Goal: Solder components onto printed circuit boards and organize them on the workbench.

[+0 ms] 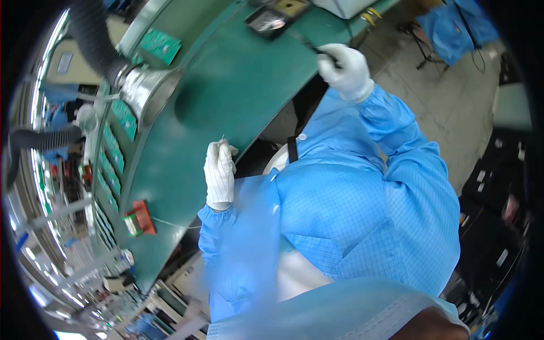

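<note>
My left hand, in a white striped glove, is closed at the near edge of the green bench. A thin tip of solder wire sticks out past its fingers. My right hand, in a white glove, grips a slim black-handled tool that looks like a soldering iron. The iron points left, close to a small dark open box. A solder spool sits on a red holder, its wire running across the bench toward my left sleeve.
A metal fume hood on a ribbed black hose hangs over the bench. Green circuit boards stand in a row along the rack behind it. A white box is at the far end, and a blue-covered stool stands right.
</note>
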`<state>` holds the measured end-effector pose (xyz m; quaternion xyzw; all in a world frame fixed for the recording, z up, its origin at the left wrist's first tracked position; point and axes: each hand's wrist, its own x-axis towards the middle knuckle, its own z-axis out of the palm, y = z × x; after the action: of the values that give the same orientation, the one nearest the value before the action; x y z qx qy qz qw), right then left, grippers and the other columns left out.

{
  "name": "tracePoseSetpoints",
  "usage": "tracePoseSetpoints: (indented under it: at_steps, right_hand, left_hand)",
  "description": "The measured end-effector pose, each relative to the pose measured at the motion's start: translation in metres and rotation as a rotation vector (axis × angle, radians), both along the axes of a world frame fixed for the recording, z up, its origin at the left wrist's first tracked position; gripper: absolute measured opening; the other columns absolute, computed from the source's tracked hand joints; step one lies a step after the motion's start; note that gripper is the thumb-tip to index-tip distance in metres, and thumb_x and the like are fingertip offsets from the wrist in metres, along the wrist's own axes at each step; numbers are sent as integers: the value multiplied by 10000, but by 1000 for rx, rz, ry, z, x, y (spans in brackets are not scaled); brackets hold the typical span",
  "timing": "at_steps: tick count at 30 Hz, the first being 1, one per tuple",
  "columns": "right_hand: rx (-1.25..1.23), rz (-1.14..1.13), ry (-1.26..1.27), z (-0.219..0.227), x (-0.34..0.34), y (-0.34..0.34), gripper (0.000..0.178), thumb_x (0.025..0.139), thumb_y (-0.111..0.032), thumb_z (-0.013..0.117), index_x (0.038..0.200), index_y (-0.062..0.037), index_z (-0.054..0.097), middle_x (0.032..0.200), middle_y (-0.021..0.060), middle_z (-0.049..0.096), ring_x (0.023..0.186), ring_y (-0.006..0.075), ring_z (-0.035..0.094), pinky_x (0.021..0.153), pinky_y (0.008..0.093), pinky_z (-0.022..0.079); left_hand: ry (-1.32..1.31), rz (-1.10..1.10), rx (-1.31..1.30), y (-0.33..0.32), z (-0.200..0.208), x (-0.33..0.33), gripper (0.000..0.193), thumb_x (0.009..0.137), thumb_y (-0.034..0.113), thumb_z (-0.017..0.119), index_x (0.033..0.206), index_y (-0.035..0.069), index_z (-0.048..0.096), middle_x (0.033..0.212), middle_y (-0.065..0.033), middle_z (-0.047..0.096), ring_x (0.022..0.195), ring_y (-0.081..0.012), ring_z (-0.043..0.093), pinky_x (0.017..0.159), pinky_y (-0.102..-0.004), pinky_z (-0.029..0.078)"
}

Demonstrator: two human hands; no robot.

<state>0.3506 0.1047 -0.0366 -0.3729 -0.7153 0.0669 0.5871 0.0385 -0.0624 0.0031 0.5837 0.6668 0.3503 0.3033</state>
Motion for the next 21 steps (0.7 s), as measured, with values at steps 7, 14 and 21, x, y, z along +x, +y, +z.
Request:
tracePoseSetpoints:
  at_steps: [7,14,21]
  right_hand:
    - [-402,-334,611,-46,117,-30,207,976,-138,644,1143,-16,644,778,-6,627,633,55,555,535,211,437]
    - [-36,-144,-206,-9,44,-13,160,834,-136,749,969,-65,699,753,130,695,627,265,686,571,366,542]
    - [97,-105,-481,8,-22,45,133,841,-154,743,908,-97,644,665,80,634,576,249,652,532,378,514]
  left_hand:
    - [801,-389,491,42,-25,18,247,945,-23,509,1187,-18,560,972,-121,611,707,-239,620,627,-336,527]
    - [923,-333,506,79,-28,33,156,860,58,647,1015,81,642,899,-52,605,805,-246,648,657,-352,546]
    - [592,-178,460,109,-35,34,122,901,171,687,836,82,634,734,-83,610,692,-283,637,582,-388,505]
